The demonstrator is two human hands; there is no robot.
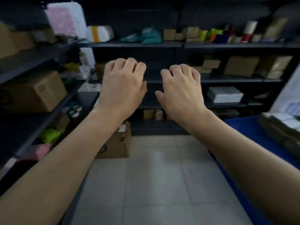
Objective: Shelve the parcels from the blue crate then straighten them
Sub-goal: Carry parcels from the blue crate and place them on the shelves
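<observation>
Before blurred shelves (pixel 146 44), left hand (pixel 121 85) and right hand (pixel 181 90) curl fingers, holding nothing.

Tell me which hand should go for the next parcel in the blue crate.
Right, probably. The blue crate sits at the lower right, beside the right forearm, with parcels in it. Both the left hand and right hand are empty, fingers curled, but the left would have to cross the body.
</observation>
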